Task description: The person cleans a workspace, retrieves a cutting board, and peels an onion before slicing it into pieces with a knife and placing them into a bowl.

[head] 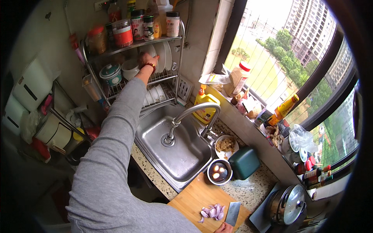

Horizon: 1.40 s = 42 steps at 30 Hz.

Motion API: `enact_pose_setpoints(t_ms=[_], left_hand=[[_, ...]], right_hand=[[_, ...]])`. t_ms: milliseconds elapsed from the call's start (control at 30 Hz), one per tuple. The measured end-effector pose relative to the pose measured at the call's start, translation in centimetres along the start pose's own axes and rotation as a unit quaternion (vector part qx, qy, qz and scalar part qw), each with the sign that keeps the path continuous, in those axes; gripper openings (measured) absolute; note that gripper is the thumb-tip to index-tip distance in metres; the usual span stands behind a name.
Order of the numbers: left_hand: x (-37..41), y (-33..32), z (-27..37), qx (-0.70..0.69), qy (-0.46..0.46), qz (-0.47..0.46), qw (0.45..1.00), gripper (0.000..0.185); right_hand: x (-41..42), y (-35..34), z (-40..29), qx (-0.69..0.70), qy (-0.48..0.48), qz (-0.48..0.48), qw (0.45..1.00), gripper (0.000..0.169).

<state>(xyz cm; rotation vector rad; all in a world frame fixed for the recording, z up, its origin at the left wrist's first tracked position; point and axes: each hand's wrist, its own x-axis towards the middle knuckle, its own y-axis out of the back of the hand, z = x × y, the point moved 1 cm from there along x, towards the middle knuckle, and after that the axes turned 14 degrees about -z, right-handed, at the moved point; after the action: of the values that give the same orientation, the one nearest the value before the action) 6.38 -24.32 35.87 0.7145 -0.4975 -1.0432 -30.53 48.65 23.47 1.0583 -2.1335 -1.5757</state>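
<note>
My left hand (148, 60), with a red bead bracelet at the wrist, reaches into the middle shelf of a metal dish rack (134, 46). It is at the white plates (165, 55) standing on edge, beside a white bowl (130, 68). Its fingers are partly hidden, so I cannot tell whether they grip a plate. At the bottom edge, my right hand (223, 228) holds a cleaver (233, 213) whose blade rests on the wooden cutting board (191, 195). Peeled purple shallot or onion pieces (213, 212) lie left of the blade.
A steel sink (186, 154) with a curved faucet (198, 105) lies between rack and board. Near the board are a bowl of dark liquid (220, 171), a plate of brown food (225, 144) and a green container (244, 163). A lidded pot (287, 204) stands right. Bottles line the windowsill.
</note>
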Motion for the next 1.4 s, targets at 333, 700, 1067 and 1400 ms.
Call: enact_pose_setpoints(t_ms=[333, 700, 1067, 1400], left_hand=[[2.0, 0.5, 0.6, 0.003, -0.034, 0.04, 0.999, 0.057], [1.7, 2.8, 2.6, 0.069, -0.011, -0.01, 0.998, 0.059], [0.2, 0.1, 4.0, 0.137, -0.014, 0.022, 0.99, 0.044], [2.6, -2.8, 2.9, 0.162, -0.009, 0.153, 0.975, 0.05]], right_hand=[[1.4, -2.3, 1.6, 0.051, 0.03, -0.016, 0.998, 0.021], [1.4, -3.7, 2.3, 0.061, 0.06, -0.071, 0.994, 0.027], [2.3, -4.1, 4.3, 0.094, 0.045, -0.065, 0.992, 0.031], [-0.1, -6.6, 8.2, 0.096, -0.01, -0.037, 0.995, 0.02]])
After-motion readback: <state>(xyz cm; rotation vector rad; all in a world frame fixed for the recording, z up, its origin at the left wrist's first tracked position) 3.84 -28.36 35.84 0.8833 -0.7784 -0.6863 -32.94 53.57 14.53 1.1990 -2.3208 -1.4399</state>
